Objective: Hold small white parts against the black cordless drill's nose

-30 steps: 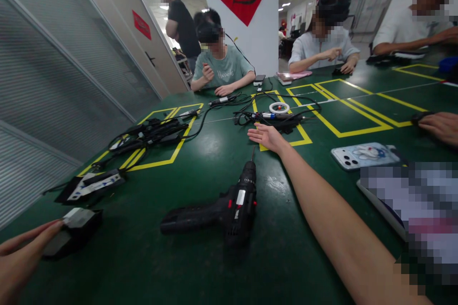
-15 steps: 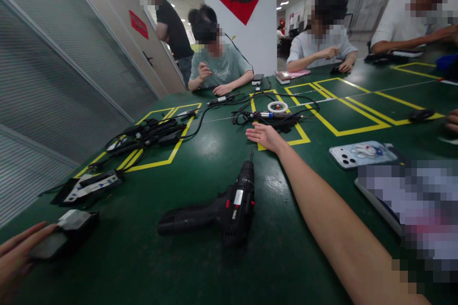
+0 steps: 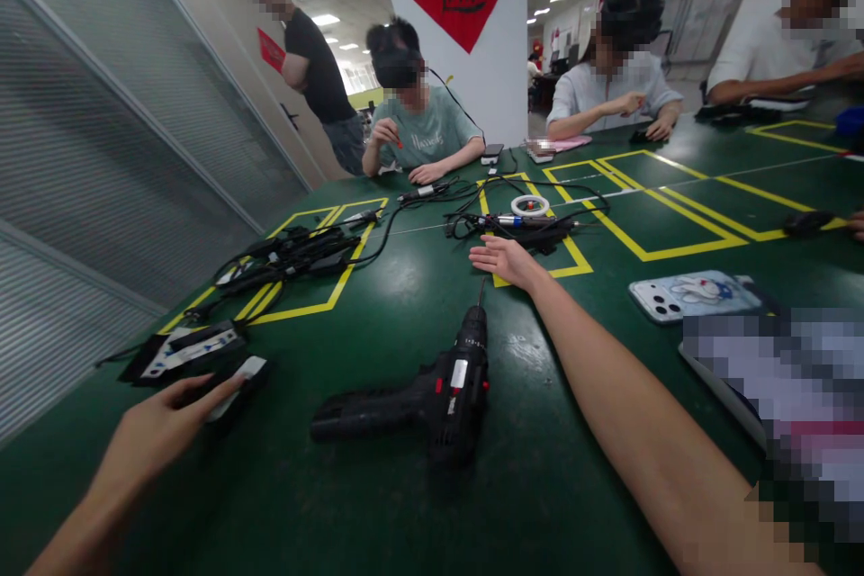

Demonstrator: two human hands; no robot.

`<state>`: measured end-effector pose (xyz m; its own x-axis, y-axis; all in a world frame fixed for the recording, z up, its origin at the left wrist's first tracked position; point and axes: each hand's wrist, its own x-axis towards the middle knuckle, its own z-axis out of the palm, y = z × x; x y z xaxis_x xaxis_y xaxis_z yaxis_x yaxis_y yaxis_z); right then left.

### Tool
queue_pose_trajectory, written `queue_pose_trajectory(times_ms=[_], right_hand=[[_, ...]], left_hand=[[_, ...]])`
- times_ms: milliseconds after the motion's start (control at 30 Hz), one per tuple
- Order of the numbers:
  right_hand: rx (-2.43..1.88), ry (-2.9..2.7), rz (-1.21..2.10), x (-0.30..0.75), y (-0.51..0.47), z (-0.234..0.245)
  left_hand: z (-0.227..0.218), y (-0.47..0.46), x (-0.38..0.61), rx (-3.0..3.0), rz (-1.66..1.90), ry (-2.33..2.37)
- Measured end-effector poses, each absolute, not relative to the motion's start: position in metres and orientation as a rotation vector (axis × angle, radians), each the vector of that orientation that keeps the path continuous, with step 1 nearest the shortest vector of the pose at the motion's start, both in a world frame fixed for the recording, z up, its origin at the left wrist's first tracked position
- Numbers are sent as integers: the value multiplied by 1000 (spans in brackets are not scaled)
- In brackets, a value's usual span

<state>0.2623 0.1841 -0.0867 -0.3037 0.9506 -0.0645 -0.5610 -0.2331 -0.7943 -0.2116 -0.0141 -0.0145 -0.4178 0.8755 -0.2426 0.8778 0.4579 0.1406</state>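
Apparently for a sure grip, the left hand (image 3: 158,427) pinches a boxy black-and-white block (image 3: 248,383) left of the flat-lying black plastic drill (image 3: 442,409), while the right hand (image 3: 505,260), fingers outstretched, holds nothing.

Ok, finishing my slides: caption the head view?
Left hand holds a dark block beside a cordless drill; right hand open.

Green table (image 3: 270,504) marked with yellow lines (image 3: 697,250); on it lie a black drill (image 3: 463,396), tangled cables (image 3: 297,249), a phone (image 3: 695,295)
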Motion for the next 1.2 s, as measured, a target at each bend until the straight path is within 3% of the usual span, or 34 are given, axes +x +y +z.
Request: queue_pose_trajectory(times_ms=[67,200,600,833,1200], right_hand=[[-705,-831,1754,261,184,-85],[-750,-887,1747,259,187,-84],[-878,-1389,1436,248,194,-88],[-949,-1556,1088,241,198,-96],[-962,-1633,1016,237,196,-96]], left_hand=[[-21,13,-209,1588,222,2471],[-20,74,-159,1844,392,2080],[-28,204,53,2171,350,1264],[-23,218,58,2193,313,1129],[-29,204,60,2166,376,1161]])
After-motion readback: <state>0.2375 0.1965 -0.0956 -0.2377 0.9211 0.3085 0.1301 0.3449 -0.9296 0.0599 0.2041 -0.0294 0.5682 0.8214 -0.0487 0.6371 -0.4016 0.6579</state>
